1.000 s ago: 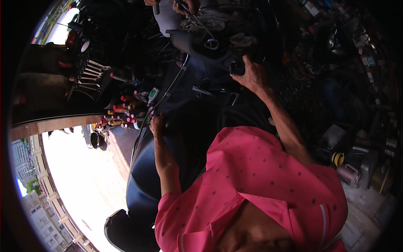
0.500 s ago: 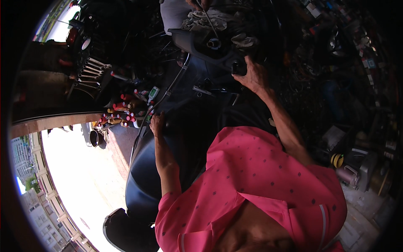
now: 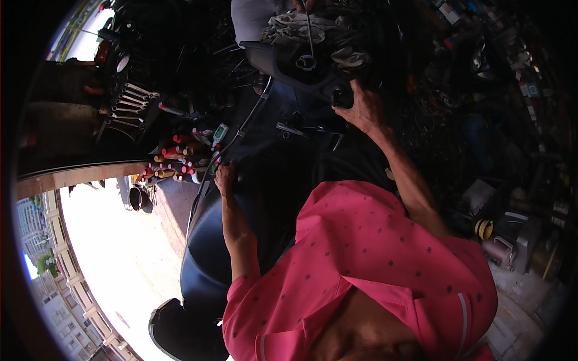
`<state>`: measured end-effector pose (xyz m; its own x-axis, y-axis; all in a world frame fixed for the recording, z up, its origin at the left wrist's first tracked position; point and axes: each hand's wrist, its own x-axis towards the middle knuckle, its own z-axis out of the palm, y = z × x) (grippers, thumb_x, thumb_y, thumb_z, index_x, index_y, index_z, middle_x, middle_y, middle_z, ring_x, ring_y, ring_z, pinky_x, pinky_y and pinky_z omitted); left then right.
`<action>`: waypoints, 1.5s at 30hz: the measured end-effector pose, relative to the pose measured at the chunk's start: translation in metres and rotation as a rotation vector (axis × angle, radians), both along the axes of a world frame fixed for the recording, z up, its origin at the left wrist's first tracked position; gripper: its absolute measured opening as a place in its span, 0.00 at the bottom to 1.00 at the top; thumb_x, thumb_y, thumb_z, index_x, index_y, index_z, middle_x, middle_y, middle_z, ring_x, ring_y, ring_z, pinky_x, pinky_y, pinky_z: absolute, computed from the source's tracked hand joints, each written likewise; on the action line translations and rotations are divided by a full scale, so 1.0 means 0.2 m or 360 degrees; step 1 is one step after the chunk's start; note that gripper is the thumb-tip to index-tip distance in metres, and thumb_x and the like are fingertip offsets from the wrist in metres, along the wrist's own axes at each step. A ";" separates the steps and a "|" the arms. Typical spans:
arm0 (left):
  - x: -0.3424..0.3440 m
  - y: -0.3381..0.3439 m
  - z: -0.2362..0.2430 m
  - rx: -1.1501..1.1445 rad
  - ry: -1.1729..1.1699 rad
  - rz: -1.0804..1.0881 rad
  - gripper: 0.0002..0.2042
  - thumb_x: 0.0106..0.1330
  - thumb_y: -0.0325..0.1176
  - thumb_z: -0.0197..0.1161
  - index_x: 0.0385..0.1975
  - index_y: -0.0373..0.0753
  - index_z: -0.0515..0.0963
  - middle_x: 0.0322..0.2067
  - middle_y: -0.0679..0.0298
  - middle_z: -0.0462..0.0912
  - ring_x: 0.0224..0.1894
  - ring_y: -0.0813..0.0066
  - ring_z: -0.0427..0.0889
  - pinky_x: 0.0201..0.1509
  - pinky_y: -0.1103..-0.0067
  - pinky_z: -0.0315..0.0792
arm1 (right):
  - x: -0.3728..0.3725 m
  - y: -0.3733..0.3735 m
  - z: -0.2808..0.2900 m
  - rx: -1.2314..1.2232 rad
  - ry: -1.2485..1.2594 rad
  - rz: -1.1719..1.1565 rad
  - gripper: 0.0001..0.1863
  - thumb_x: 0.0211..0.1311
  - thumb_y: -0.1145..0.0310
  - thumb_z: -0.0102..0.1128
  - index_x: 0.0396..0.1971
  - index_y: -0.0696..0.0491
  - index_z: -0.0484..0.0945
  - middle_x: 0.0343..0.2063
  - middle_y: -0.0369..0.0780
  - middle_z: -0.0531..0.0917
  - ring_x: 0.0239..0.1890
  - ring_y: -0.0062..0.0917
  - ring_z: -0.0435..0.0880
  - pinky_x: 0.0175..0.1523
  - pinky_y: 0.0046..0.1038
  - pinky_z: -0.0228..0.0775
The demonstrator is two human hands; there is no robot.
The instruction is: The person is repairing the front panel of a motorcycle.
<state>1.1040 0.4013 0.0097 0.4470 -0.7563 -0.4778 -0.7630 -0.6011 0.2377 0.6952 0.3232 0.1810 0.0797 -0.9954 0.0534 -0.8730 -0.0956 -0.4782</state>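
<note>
A dark scooter [image 3: 208,259] with a bluish-black seat lies under my arms. My left hand [image 3: 225,178] is closed at the seat's left front edge, beside a thin metal rail [image 3: 242,129]; what its fingers hold is hidden. Farther forward, my right hand [image 3: 364,113] curls round the edge of the scooter's dark front panel [image 3: 328,90], thumb and forefinger on either side of a black recess. On that panel, a pale round opening [image 3: 306,62] has a thin rod [image 3: 310,33] reaching down to it, held by another person's hand [image 3: 309,5].
Crumpled grey cloths [image 3: 301,27] lie on the scooter's front. Several wrenches [image 3: 129,105] hang in a row at left, above bottles with red caps [image 3: 177,156]. Small metal tools [image 3: 290,129] rest on the dark surface ahead. Crowded shelves [image 3: 530,90] stand at right.
The other person's hand has moved slightly right, and the rod now stands more upright. Both my hands keep their places.
</note>
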 end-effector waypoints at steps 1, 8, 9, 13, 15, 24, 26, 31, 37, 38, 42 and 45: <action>0.00 0.01 -0.01 -0.0030 -0.0025 0.0002 0.30 0.59 0.59 0.45 0.48 0.40 0.74 0.49 0.49 0.74 0.54 0.52 0.71 0.56 0.62 0.63 | 0.00 0.00 0.00 0.0000 -0.0001 0.0003 0.36 0.40 0.59 0.73 0.47 0.59 0.65 0.36 0.50 0.79 0.36 0.39 0.82 0.41 0.32 0.75; -0.01 0.00 0.00 -0.0049 -0.0038 0.0025 0.29 0.59 0.59 0.46 0.46 0.40 0.74 0.48 0.49 0.75 0.53 0.51 0.71 0.55 0.62 0.63 | 0.00 0.00 0.01 -0.0026 0.0002 -0.0002 0.35 0.40 0.59 0.73 0.47 0.59 0.65 0.35 0.50 0.80 0.38 0.39 0.81 0.42 0.33 0.75; -0.02 0.00 0.01 -0.0049 -0.0037 0.0022 0.29 0.59 0.59 0.46 0.46 0.40 0.74 0.48 0.49 0.75 0.53 0.51 0.71 0.55 0.62 0.63 | 0.00 0.00 0.01 -0.0010 -0.0003 -0.0005 0.35 0.40 0.59 0.73 0.47 0.59 0.65 0.36 0.50 0.80 0.38 0.39 0.81 0.42 0.33 0.75; -0.01 0.00 0.02 -0.0028 -0.0049 0.0024 0.29 0.59 0.60 0.45 0.46 0.39 0.74 0.48 0.49 0.75 0.53 0.51 0.72 0.55 0.62 0.63 | 0.01 0.00 0.02 -0.0022 -0.0006 0.0004 0.35 0.41 0.59 0.72 0.47 0.59 0.66 0.36 0.50 0.80 0.38 0.39 0.81 0.42 0.32 0.75; -0.03 -0.01 0.02 -0.0022 -0.0055 0.0019 0.29 0.59 0.60 0.45 0.46 0.39 0.74 0.47 0.49 0.75 0.53 0.51 0.72 0.55 0.61 0.63 | 0.00 0.00 0.00 -0.0036 0.0026 -0.0003 0.35 0.41 0.59 0.72 0.47 0.59 0.66 0.36 0.50 0.80 0.38 0.39 0.82 0.42 0.32 0.75; 0.00 0.01 -0.01 -0.0046 -0.0047 -0.0007 0.30 0.60 0.60 0.45 0.47 0.40 0.73 0.49 0.50 0.74 0.54 0.53 0.70 0.56 0.63 0.62 | 0.01 0.00 0.03 0.0012 0.0022 0.0013 0.35 0.42 0.59 0.72 0.48 0.60 0.65 0.36 0.50 0.80 0.38 0.39 0.81 0.42 0.32 0.75; 0.00 0.01 -0.01 -0.0014 -0.0033 -0.0016 0.30 0.60 0.60 0.45 0.47 0.40 0.73 0.49 0.50 0.74 0.54 0.53 0.70 0.56 0.62 0.62 | 0.01 0.00 0.03 0.0002 0.0024 0.0009 0.35 0.42 0.59 0.72 0.48 0.60 0.65 0.36 0.50 0.80 0.38 0.39 0.81 0.42 0.32 0.75; 0.00 -0.01 -0.01 0.0016 -0.0013 -0.0018 0.30 0.59 0.61 0.45 0.47 0.40 0.73 0.49 0.50 0.74 0.54 0.53 0.70 0.56 0.62 0.62 | -0.01 0.00 -0.03 -0.0053 -0.0031 0.0024 0.36 0.41 0.59 0.72 0.48 0.60 0.65 0.35 0.50 0.80 0.38 0.39 0.81 0.42 0.32 0.75; 0.03 0.02 -0.04 -0.0053 -0.0048 0.0016 0.30 0.59 0.61 0.46 0.46 0.41 0.74 0.48 0.50 0.75 0.53 0.53 0.71 0.55 0.61 0.63 | 0.01 0.00 0.00 -0.0003 -0.0003 0.0008 0.35 0.41 0.59 0.73 0.46 0.60 0.66 0.33 0.49 0.80 0.37 0.38 0.82 0.41 0.31 0.75; 0.02 0.01 -0.04 -0.0054 -0.0022 0.0010 0.30 0.59 0.61 0.46 0.46 0.41 0.74 0.48 0.50 0.75 0.53 0.53 0.71 0.55 0.61 0.63 | 0.00 -0.01 0.00 0.0011 -0.0008 0.0004 0.35 0.41 0.59 0.73 0.46 0.60 0.66 0.34 0.50 0.80 0.37 0.38 0.82 0.41 0.30 0.75; -0.02 -0.02 -0.02 -0.0109 -0.0003 -0.0014 0.30 0.58 0.61 0.46 0.47 0.41 0.74 0.48 0.50 0.75 0.53 0.53 0.71 0.55 0.61 0.63 | -0.03 0.00 -0.01 -0.0008 0.0012 -0.0018 0.35 0.41 0.58 0.73 0.46 0.60 0.66 0.34 0.50 0.80 0.37 0.38 0.82 0.41 0.30 0.75; 0.03 0.01 -0.03 -0.0013 0.0020 0.0011 0.30 0.58 0.61 0.46 0.48 0.40 0.73 0.48 0.51 0.75 0.54 0.53 0.71 0.56 0.62 0.62 | 0.01 0.00 0.01 -0.0019 0.0005 0.0009 0.35 0.41 0.57 0.73 0.46 0.60 0.66 0.34 0.50 0.80 0.37 0.37 0.82 0.41 0.30 0.75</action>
<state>1.1096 0.4041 0.0047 0.4462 -0.7570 -0.4773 -0.7557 -0.6045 0.2521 0.6965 0.3229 0.1826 0.0857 -0.9942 0.0653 -0.8740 -0.1065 -0.4742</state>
